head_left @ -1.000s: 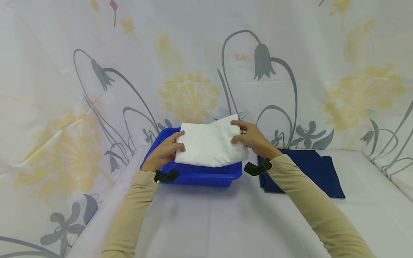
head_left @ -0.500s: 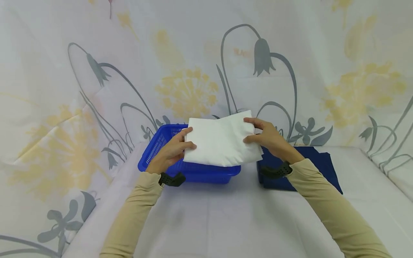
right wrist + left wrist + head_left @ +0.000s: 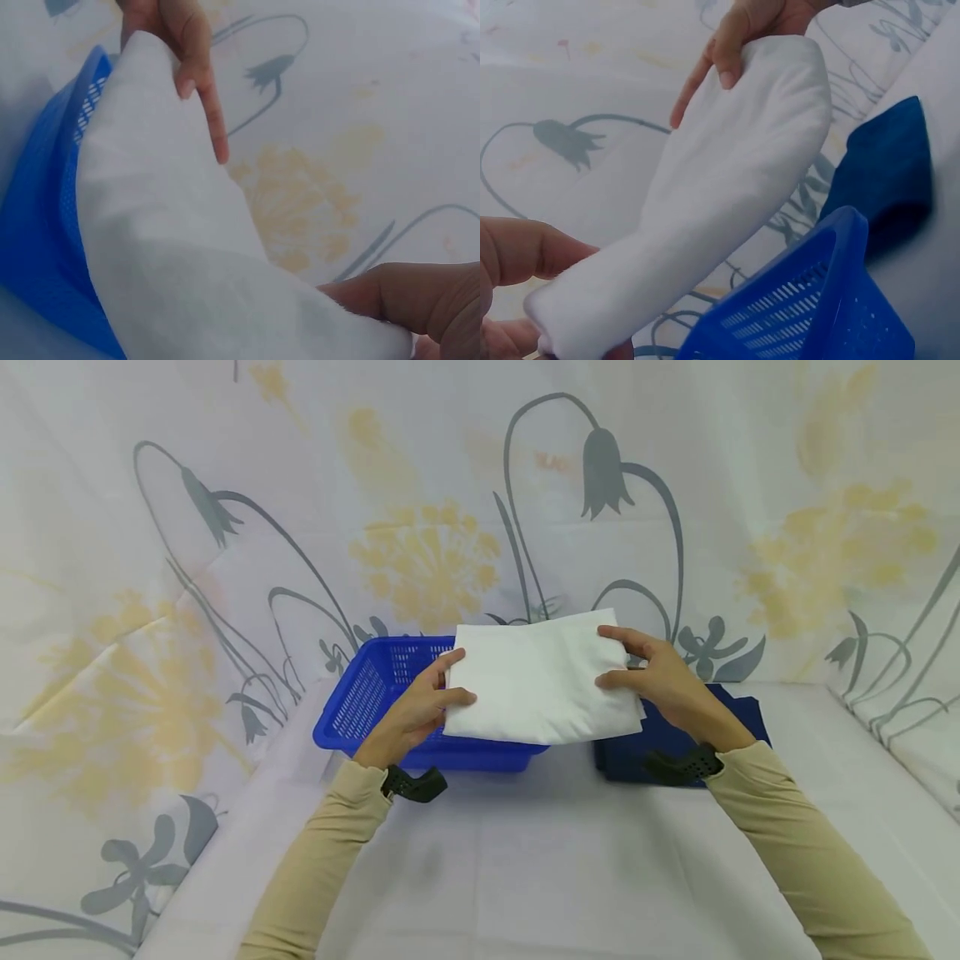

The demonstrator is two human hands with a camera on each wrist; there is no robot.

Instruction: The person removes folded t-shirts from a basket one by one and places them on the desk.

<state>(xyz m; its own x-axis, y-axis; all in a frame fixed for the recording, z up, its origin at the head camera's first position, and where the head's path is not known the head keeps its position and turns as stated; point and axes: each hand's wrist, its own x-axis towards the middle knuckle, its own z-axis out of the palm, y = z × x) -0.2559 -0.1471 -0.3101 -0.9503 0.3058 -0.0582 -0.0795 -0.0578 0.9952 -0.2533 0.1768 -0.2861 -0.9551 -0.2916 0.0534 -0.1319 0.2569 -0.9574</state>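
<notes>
A folded white cloth (image 3: 536, 681) hangs in the air between both hands, in front of and above the blue basket. My left hand (image 3: 412, 710) pinches its left edge, thumb and a finger on the near face. At the opposite edge my right hand (image 3: 663, 681) grips it the same way. The left wrist view shows the cloth (image 3: 705, 187) as a thick fold bowing between the hands. In the right wrist view the cloth (image 3: 165, 202) stands beside the basket (image 3: 45, 195). The other fingers are hidden behind the fabric.
The blue plastic basket (image 3: 348, 706) with perforated sides stands on the white-covered table (image 3: 525, 860), its right part hidden by the cloth. A folded navy fabric (image 3: 626, 756) lies to its right, partly behind the right hand. A floral curtain (image 3: 420, 460) rises behind.
Both hands have moved right with the white cloth, uncovering more of the basket's left side and covering part of the navy fabric. The view has tilted slightly down.
</notes>
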